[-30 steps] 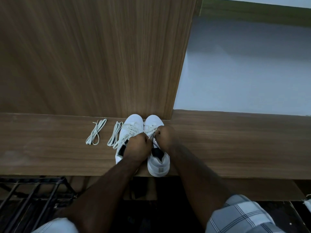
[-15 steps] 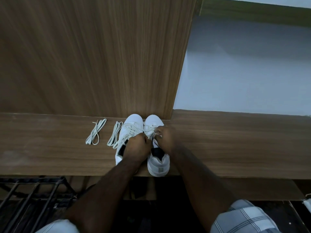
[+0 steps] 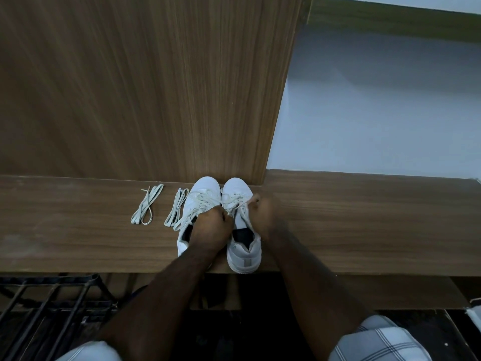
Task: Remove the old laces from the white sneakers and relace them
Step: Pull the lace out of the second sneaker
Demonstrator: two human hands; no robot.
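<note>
Sneakers, two white ones, stand side by side on a wooden surface (image 3: 364, 225), toes against a wood panel (image 3: 145, 87): the left sneaker (image 3: 201, 194) keeps its laces, and the right sneaker (image 3: 238, 188) has its lace (image 3: 231, 200) pulled loose across the front. Both hands curl over the right sneaker, the left hand (image 3: 209, 226) and the right hand (image 3: 265, 213) each pinching a strand of that lace. Two spare lace bundles (image 3: 145, 208) (image 3: 177, 209) lie just left of the shoes, with a black wire rack (image 3: 49, 300) lower left.
</note>
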